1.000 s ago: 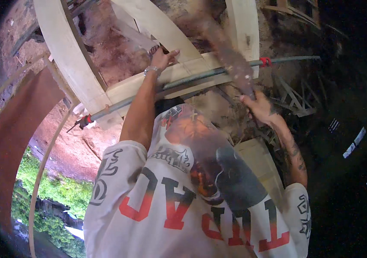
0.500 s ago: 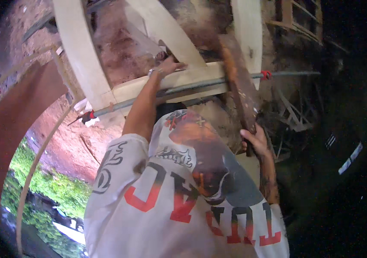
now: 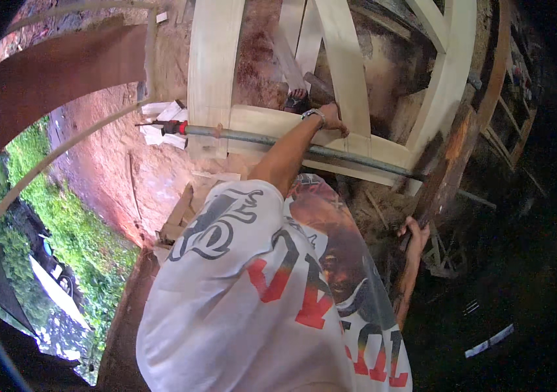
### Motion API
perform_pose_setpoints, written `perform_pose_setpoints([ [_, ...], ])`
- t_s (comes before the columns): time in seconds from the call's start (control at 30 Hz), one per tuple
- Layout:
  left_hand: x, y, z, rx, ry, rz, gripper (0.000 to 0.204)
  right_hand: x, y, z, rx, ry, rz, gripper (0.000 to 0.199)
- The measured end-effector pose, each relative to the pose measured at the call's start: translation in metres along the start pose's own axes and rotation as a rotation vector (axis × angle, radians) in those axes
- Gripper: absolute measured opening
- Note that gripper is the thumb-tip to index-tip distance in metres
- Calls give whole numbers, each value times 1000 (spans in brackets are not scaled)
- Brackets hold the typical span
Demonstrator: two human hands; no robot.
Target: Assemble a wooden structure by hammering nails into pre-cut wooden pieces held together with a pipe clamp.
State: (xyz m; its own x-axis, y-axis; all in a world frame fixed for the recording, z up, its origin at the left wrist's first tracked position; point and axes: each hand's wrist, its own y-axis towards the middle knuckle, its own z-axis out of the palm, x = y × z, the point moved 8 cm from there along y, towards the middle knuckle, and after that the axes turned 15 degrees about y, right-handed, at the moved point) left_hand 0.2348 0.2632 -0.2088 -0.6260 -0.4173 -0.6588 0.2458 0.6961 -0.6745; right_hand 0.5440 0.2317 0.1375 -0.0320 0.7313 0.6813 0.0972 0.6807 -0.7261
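The right hand's (image 3: 417, 234) grip was closed round the near end of a dark wooden beam (image 3: 451, 157), which crossed the right end of the metal clamp bar (image 3: 357, 159); whether they touched, I couldn't tell. The left hand (image 3: 333, 120) lay just beyond the bar, over the pale rail (image 3: 265, 119); its grip was partly hidden, so I couldn't say if it was closed on anything. Held only near one end, the beam could, I judged, twist loose and knock the bar. Swung leftward, it could strike that left hand beside the slanted board (image 3: 346, 65) beyond the bar. A jolt might loosen the red clamp head (image 3: 177, 127) at the bar's left end.
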Motion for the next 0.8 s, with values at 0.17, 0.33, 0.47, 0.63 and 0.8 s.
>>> perform_pose_setpoints([
  [0.17, -20, -11, -4, 180, 28, -72, 78, 13, 70, -6, -11, -48, -28, 31],
  [0.33, -44, -15, 4, 196, 119, 0, 53, 15, 133, -61, -230, -127, -164, 22],
  [0.47, -10, -34, -8, 71, 80, 89, 53, 4, 196, -27, 57, -177, 73, 32],
  [0.63, -44, -58, -33, -395, 212, 63, 86, -41, 330, -153, -351, -757, -617, 57],
  [0.8, -28, -143, -77, -568, 293, -243, 61, -25, 263, -68, -546, -906, -738, 55],
])
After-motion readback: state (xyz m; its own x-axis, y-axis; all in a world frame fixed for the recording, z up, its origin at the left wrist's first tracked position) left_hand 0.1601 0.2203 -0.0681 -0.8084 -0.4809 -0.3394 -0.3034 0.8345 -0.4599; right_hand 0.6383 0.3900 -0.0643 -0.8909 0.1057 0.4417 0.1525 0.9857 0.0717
